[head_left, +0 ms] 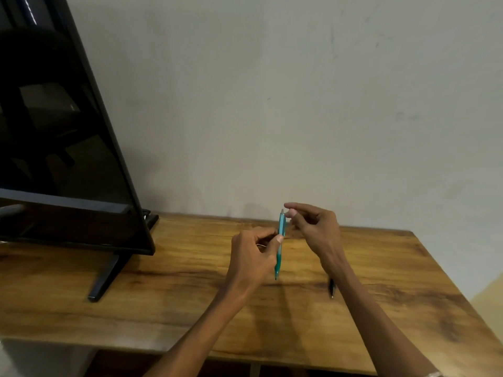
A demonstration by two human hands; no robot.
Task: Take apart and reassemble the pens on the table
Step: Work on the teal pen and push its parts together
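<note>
My left hand [253, 251] grips a teal pen [280, 240] around its middle and holds it nearly upright above the wooden table [163, 295], tip pointing down. At the pen's top end, my right hand [313, 227] has its thumb and forefinger curled close to the push button. Whether they pinch the button or just touch it is unclear. A black pen [331, 288] lies on the table, partly hidden behind my right forearm.
A black flat screen [68, 159] on a metal foot [104, 278] stands on the left part of the table. A plain wall rises just behind the table. The table's right edge slants away at the far right.
</note>
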